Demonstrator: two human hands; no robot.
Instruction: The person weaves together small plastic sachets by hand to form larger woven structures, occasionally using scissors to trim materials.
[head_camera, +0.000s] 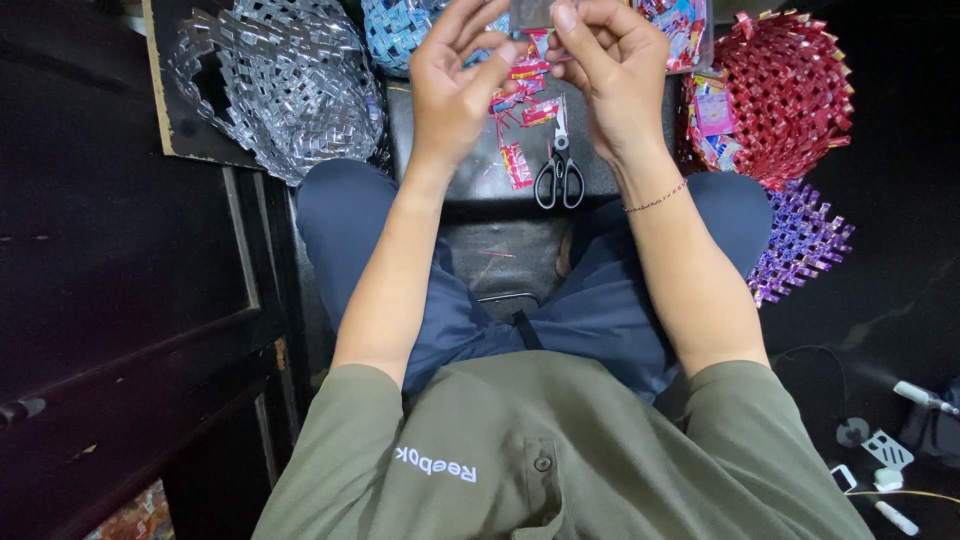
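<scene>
Seated on the floor, knees spread, both hands raised at the top edge of view. Left hand (452, 85) and right hand (612, 75) pinching a small folded strip of wrapper (532, 14) between thumbs and fingertips; grip of each pressed together on it, strip partly cut off by the frame, silvery grey on the visible face. Below the hands, loose cut wrapper pieces (520, 120), red and pink, glossy, thin, scattered on a dark mat (480, 180). Black-handled scissors (559, 165) lying flat just beside them, blades pointing toward the hands. Left side: silver woven piece (285, 80), foil-like, zigzag links, open lattice. Top: blue woven piece (395, 30), same link pattern. Right: red woven basket (790, 95), rounded, jagged rim, wrappers stuffed inside; purple woven piece (800, 240) near it, flat and spiky-edged. Risks, as judged: slick foil likely to slip from the pinch and unfold; thin strip prone to tearing along a crease if pulled hard; loose pieces light enough to scatter under a passing forearm; scissors close under the wrists, easy to knock.
</scene>
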